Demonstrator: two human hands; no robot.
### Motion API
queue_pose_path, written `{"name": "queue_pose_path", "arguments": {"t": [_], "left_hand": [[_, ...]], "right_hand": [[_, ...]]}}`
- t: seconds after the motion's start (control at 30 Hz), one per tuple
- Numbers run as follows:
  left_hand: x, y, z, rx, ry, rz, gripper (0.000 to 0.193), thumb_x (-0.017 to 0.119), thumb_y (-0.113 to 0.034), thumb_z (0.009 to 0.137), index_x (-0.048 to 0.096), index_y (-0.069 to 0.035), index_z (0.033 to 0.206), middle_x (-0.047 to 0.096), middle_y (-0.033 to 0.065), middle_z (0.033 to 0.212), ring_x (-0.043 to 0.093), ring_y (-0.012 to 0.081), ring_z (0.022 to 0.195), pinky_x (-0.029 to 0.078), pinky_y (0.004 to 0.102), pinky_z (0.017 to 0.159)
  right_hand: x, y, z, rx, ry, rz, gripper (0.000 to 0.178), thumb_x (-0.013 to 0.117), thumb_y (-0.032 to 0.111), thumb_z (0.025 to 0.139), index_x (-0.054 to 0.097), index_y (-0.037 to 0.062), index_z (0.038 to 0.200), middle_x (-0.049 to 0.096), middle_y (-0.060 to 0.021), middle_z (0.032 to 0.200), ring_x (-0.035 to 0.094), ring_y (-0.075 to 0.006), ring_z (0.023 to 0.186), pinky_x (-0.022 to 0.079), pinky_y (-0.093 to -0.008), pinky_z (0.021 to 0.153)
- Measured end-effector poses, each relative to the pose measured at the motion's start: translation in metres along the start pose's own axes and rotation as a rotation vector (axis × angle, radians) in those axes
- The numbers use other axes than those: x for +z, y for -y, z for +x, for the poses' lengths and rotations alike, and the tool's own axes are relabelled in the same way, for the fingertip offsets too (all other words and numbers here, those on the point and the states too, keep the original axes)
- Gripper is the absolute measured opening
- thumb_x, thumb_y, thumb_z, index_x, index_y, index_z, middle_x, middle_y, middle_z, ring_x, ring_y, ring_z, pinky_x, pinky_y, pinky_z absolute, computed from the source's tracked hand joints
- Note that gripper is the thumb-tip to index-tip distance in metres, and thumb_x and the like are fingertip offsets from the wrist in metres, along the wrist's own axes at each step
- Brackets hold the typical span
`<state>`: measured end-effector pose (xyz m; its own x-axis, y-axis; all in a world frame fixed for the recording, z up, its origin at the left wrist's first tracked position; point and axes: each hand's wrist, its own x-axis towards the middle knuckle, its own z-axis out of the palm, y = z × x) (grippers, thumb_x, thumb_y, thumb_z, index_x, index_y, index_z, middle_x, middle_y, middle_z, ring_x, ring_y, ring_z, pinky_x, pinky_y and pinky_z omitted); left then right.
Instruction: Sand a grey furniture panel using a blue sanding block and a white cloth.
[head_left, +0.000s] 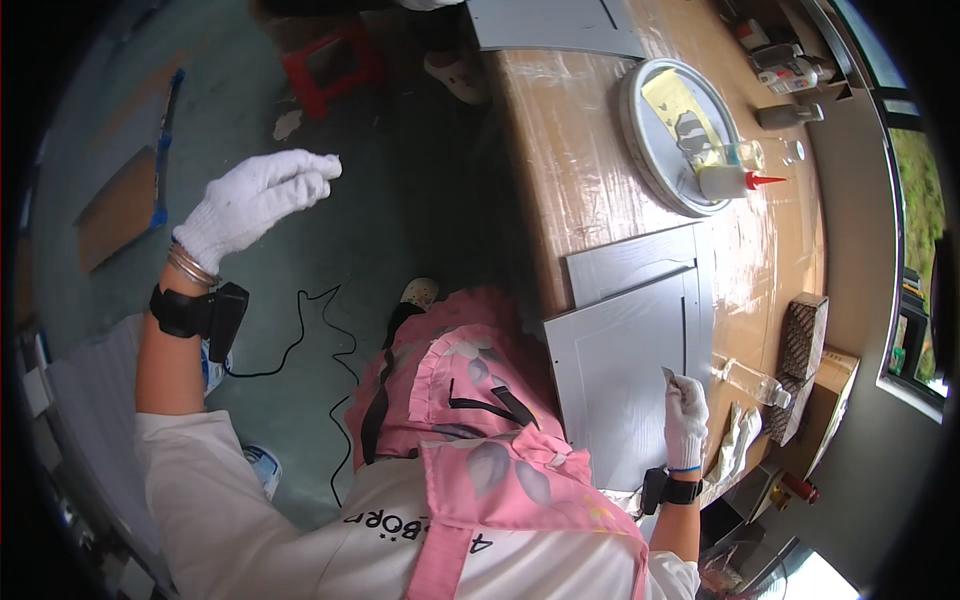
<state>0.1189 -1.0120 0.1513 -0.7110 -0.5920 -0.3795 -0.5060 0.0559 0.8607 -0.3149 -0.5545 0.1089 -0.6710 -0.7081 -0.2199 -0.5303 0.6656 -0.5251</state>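
My left hand (262, 200), in a white knit glove, hangs over the floor away from the table. Its fingers are stretched out and slightly bent, with nothing visible in them. My right hand (686, 415), gloved the same way, is closed above a grey cabinet door panel (610, 370) lying on the table. A small, flat grey piece (668, 375) sticks out from its fingers; its kind is hard to make out. Beyond that panel lies another grey panel (625, 265), partly covered by it.
On the wrapped table (570, 130) a round lid (640, 130) carries a squeeze bottle with red nozzle (722, 182) and yellow sandpaper (672, 98). A clear bottle (750, 380) and spare gloves (736, 440) lie at right. A red stool (330, 70) and black cable (300, 335) are on the floor.
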Motion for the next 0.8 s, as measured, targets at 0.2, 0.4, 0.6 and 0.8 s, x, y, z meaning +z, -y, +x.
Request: {"name": "queue_pose_path", "arguments": {"t": [0.2,0.4,0.6,0.8], "left_hand": [[0.147,0.032,0.035,-0.188,0.292,-0.365,0.044,0.056,-0.031,0.103,0.057,0.004,0.131,0.061,0.0036,0.095,0.055,0.0091,0.082,0.051,0.0261,0.081],[0.250,0.022,0.063,-0.439,0.465,-0.527,0.042,0.057,-0.024,0.102,0.052,0.003,0.134,0.063,0.0076,0.101,0.059,0.0124,0.079,0.054,0.0274,0.073],[0.278,-0.006,0.072,-0.531,0.508,-0.428,0.045,0.062,-0.021,0.099,0.051,0.002,0.136,0.066,0.0095,0.103,0.065,0.0112,0.080,0.058,0.0266,0.070],[0.292,-0.017,0.075,-0.603,0.380,-0.494,0.035,0.058,-0.009,0.098,0.054,0.005,0.131,0.064,0.0073,0.099,0.061,0.0104,0.075,0.055,0.0234,0.068]], "right_hand": [[0.024,-0.002,0.029,-0.022,-0.210,0.055,0.013,0.066,0.010,0.093,0.067,0.0008,0.103,0.064,-0.0086,0.090,0.061,-0.0166,0.080,0.050,-0.0291,0.076],[0.055,-0.005,0.061,-0.069,-0.289,-0.002,0.023,0.067,0.007,0.090,0.065,0.0038,0.113,0.067,-0.0137,0.097,0.067,-0.0262,0.086,0.054,-0.0354,0.077],[0.063,0.004,0.104,-0.175,-0.346,-0.201,0.039,0.063,0.005,0.085,0.060,0.0113,0.123,0.062,-0.0136,0.090,0.064,-0.0341,0.084,0.054,-0.0453,0.072],[0.069,-0.004,0.127,-0.157,-0.247,-0.240,0.042,0.060,0.004,0.084,0.056,0.0113,0.125,0.063,-0.0116,0.096,0.065,-0.0324,0.087,0.054,-0.0441,0.072]]}}
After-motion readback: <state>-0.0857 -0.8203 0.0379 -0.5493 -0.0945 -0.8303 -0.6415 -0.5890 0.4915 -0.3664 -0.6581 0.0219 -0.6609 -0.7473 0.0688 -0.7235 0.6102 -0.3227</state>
